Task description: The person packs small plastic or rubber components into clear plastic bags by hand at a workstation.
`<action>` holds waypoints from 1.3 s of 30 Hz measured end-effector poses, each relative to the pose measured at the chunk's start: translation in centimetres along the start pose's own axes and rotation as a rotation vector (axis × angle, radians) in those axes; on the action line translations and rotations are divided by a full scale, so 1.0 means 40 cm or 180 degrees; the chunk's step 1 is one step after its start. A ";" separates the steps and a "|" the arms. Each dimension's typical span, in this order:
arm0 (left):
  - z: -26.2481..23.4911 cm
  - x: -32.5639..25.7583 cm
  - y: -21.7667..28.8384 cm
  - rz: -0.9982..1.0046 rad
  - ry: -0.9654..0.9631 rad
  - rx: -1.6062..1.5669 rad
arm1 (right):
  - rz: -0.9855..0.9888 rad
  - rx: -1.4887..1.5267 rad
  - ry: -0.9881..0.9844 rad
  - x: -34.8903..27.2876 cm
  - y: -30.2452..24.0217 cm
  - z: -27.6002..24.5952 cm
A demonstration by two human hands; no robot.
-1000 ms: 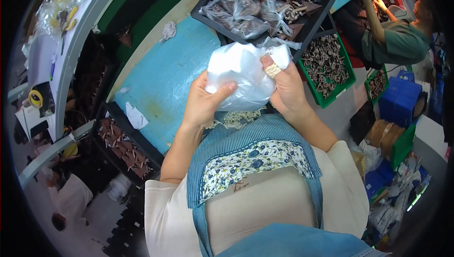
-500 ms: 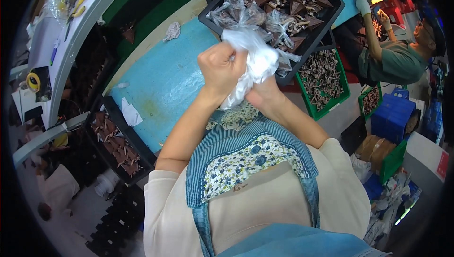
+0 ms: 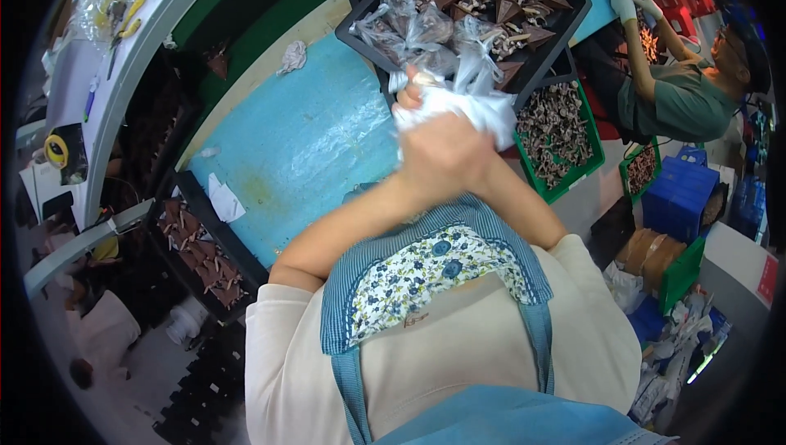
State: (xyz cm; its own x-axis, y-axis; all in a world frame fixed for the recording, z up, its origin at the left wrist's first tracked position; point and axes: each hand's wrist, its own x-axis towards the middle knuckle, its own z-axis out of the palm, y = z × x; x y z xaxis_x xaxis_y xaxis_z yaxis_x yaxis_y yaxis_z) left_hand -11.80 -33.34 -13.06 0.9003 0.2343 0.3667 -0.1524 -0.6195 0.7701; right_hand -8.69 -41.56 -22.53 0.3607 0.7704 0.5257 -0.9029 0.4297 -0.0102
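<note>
A crumpled white bundle (image 3: 483, 113), cloth or thin plastic, is bunched between my two hands at the near edge of a black tray. My left hand (image 3: 435, 144) is closed on it, back upward and smeared by motion. Pressed close on the right is my right hand (image 3: 480, 155), partly covered by the left and also closed on the bundle. Fingers (image 3: 411, 89) poke out at its upper left; I cannot tell whose. The black tray (image 3: 536, 89) holds brown pyramid pieces (image 3: 508, 9), small stick-like pieces and clear plastic bags (image 3: 413, 27).
Blue sheeting (image 3: 311, 134) covers the worktable, with a crumpled tissue (image 3: 293, 56) on it. A black tray of brown pieces (image 3: 201, 257) sits lower left, a green crate (image 3: 557, 138) at right. A gloved co-worker (image 3: 684, 101) works at upper right.
My left hand has moved right and down, across my right hand. The white bundle has shifted slightly right. The co-worker's hands have come closer together.
</note>
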 end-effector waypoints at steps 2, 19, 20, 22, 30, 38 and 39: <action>-0.002 0.000 -0.008 0.0024 -0.0017 -0.0096 | -0.1272 -0.1839 0.3535 0.047 0.060 0.148; -0.160 -0.031 -0.186 -0.1751 0.0302 -0.1556 | -0.2122 -0.3391 0.3486 0.097 -0.052 0.287; -0.164 -0.047 -0.161 -0.1664 0.0215 -0.1845 | -0.2147 -0.3427 0.3486 0.111 -0.054 0.306; -0.164 -0.059 -0.119 -0.1571 0.0157 -0.2136 | -0.2827 -0.4432 0.3649 0.142 -0.057 0.321; -0.144 -0.052 -0.083 -0.2081 -0.0636 -0.5728 | -0.0111 -0.8044 0.1179 0.158 0.046 0.273; -0.100 -0.133 -0.245 -0.3540 0.0679 -0.4014 | 0.0075 -0.6853 0.1440 0.061 -0.003 0.274; -0.113 -0.124 -0.224 -0.3522 0.1019 -0.4011 | 0.0279 -0.7253 0.1775 0.042 -0.024 0.258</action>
State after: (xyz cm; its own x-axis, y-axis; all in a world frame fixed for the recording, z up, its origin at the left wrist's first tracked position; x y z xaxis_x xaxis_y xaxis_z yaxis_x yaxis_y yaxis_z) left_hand -16.74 -25.56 -19.42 0.7023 0.3404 -0.6252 0.0969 0.8244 0.5576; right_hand -9.64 -45.55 -12.85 0.7094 0.6462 0.2813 0.5535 -0.2638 -0.7900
